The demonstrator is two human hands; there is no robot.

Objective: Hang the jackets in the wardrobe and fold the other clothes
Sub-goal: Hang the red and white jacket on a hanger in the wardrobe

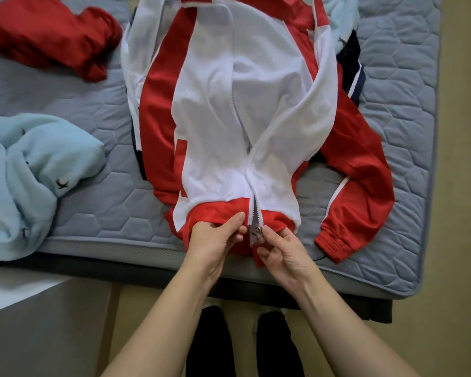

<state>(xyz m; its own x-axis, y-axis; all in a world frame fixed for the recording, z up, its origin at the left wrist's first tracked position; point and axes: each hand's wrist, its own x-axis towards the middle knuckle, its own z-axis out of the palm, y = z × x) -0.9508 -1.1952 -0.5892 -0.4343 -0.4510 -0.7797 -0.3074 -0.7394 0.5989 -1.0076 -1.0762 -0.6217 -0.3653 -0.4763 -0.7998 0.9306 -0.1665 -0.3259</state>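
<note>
Leftmost, a rumpled pale blue fleece garment [33, 170] lies on the grey-blue quilted mattress [98, 210], with a crumpled red fabric garment [52, 36] further back. Centrally, the red and white zip-front track jacket [229, 118] is spread front up, its hem at the near mattress edge. The left hand [215, 240] pinches the red hem just left of the zip, the right hand [280, 254] pinches the hem beside the metal zip slider [257, 230]. A dark navy garment [351, 63] peeks from under the jacket's right side
</note>
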